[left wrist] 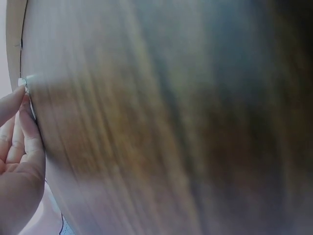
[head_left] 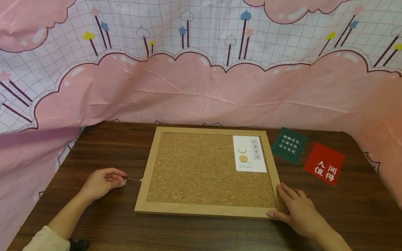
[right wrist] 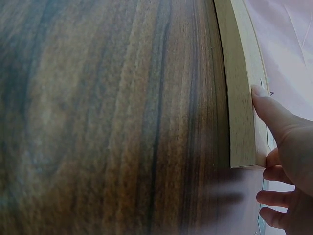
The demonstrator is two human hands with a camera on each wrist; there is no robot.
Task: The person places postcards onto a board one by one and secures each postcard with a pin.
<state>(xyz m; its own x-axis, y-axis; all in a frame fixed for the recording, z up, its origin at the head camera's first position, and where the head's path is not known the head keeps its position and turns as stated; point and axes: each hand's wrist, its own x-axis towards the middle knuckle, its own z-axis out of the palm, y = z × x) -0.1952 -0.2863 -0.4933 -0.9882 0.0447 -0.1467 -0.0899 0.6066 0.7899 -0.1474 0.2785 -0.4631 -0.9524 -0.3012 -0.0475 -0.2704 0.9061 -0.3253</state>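
A cork board (head_left: 194, 172) in a pale wooden frame lies flat on the dark wood table. A white card (head_left: 250, 165) with a gold moon print and writing sits on its upper right. Left of the frame, my left hand (head_left: 101, 184) pinches a tiny push pin (left wrist: 23, 82) between thumb and fingertips; its details are blurred. Another small whitish piece (head_left: 141, 180) is by the frame's left edge. My right hand (head_left: 300, 214) holds the board's lower right corner, thumb on the bottom rail and fingers along the right side (right wrist: 254, 147).
Beyond the board's right side lie a green card (head_left: 289, 145) and a red card (head_left: 324, 164), both with white writing. A pink and white patterned cloth (head_left: 206, 87) hangs behind the table and along its sides.
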